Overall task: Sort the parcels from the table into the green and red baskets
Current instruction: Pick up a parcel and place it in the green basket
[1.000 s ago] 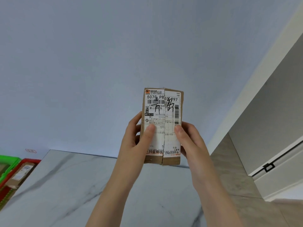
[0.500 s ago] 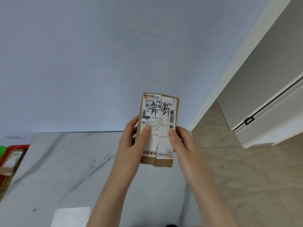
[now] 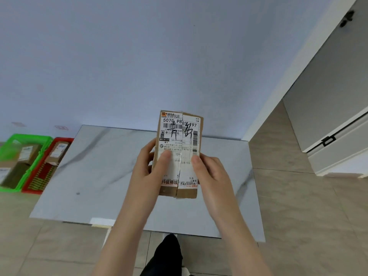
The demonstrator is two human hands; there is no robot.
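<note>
A brown cardboard parcel [image 3: 180,136] with a white shipping label and black handwritten marks is held upright above the marble table [image 3: 103,176]. My left hand [image 3: 147,172] grips its left side with the thumb on the label. My right hand [image 3: 211,176] grips its right side, thumb on the label too. The green basket [image 3: 41,139] stands on the floor at the far left with several parcels inside. Beside it, against the table's left edge, the red basket [image 3: 35,188] holds one parcel [image 3: 57,151].
A white cabinet [image 3: 334,116] fills the right side. Tiled floor [image 3: 298,206] surrounds the table. A pale blue wall [image 3: 139,56] rises behind it. My dark shoe [image 3: 169,253] shows below the table's near edge.
The view has tilted downward, so the whole table, both baskets and the floor have come into sight. Both hands keep the same grip on the parcel.
</note>
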